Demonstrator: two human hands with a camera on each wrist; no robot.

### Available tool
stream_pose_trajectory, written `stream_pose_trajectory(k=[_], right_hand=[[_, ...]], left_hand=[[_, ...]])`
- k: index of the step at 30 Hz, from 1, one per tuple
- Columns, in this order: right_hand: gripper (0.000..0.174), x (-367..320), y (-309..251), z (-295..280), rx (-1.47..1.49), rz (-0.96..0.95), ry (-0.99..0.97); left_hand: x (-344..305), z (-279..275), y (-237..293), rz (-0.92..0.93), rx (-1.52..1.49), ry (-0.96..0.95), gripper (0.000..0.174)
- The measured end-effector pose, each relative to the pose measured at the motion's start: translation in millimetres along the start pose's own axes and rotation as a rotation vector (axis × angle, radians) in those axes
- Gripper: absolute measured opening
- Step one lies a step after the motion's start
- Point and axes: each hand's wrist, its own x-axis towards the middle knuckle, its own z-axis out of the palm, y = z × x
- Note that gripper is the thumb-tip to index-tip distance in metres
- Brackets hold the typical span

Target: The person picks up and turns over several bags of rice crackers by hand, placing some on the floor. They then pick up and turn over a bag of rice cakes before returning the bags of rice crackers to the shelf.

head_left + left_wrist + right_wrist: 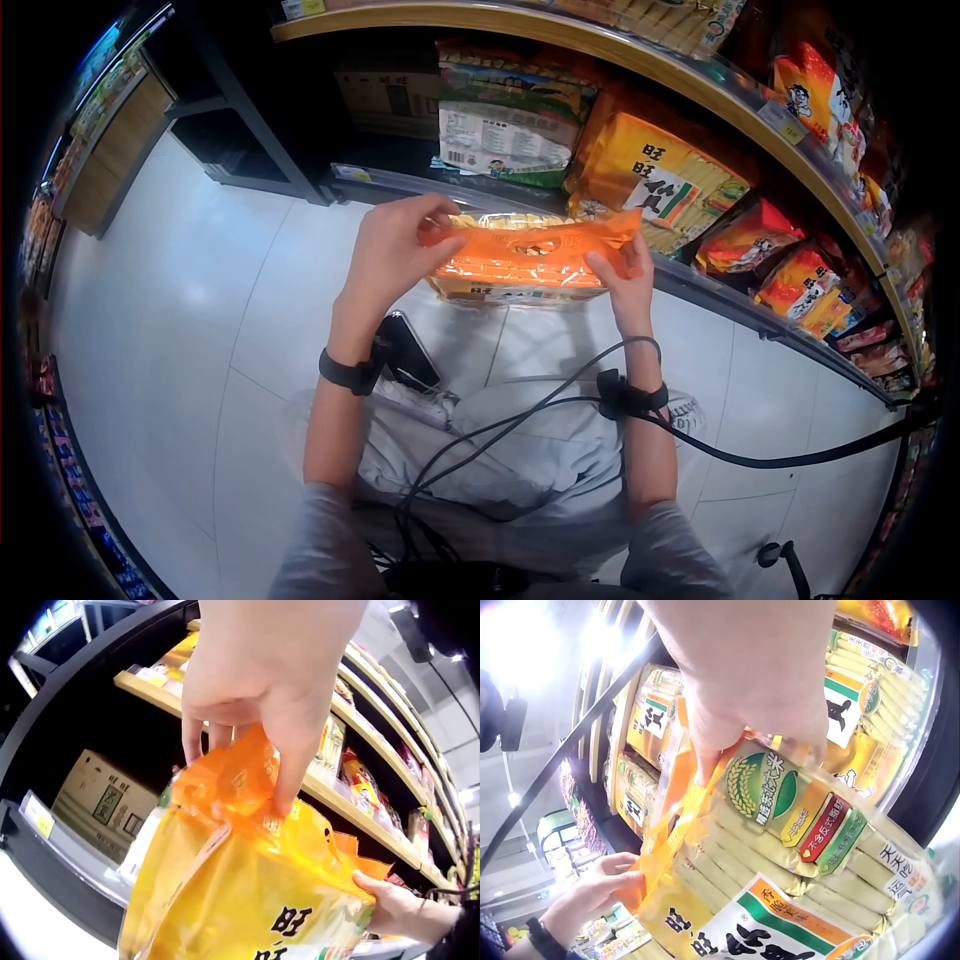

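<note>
Presently, nearest in the scene are the grey trousers (500, 440) of a person who is low over the pale tiled floor (285, 290), with black cables (780, 464) passing above the trousers. A black wristband (345, 375) is on the left wrist, and another one is on the right wrist. Just beyond the left knee, a dark flat device with a light rim (408, 350) is seen near the left forearm. A little farther, the two hands are apart, each one at a different end of the same thing, a clear and yellow plastic package with an orange top (520, 265), filled with rows of pale wrapped pieces. This package is in front of the person, before the lower shelf; whether its bottom touches the floor, I cannot tell. At its left end, the left hand (395, 245) pinches the gathered orange film between thumb and fingers. At its right end, the right hand (627, 285) grips the orange film, with the thumb on the near side. An oval hole is in the orange top, between the hands. Farther, on the lower shelf (700, 285), stand a white and green package with a barcode (510, 130) and, to its right, a big yellow package (650, 175). Red shiny bags (750, 235) lie more to the right. At the far left of this shelf is a brown cardboard box (390, 100).
</note>
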Motion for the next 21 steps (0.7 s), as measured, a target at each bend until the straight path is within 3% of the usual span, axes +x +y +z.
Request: stream_pose_trajectory(k=[2,6,8,14,21], right_hand=[[0.054,0,1,2,0.000,-0.012,-0.045],[0.054,-4,-3,6,-0.007,-0.027,-0.123],[0.054,-5,-4,7,0.000,-0.021,-0.141],[0.055,-4,-1,7,-0.024,-0.029,-0.166],[0.057,-5,-5,9,-0.039,-0.058,-0.186]], left_hand=[[-3,-1,13,0.086,0.317,-0.080,0.029],[-7,13,18,0.258,0.477,-0.104,0.033],[-12,23,19,0.224,0.462,-0.101,0.032],[-16,38,18,0.356,0.283,-0.046,0.014],[-18,51,19,0.313,0.249,-0.011,0.011]])
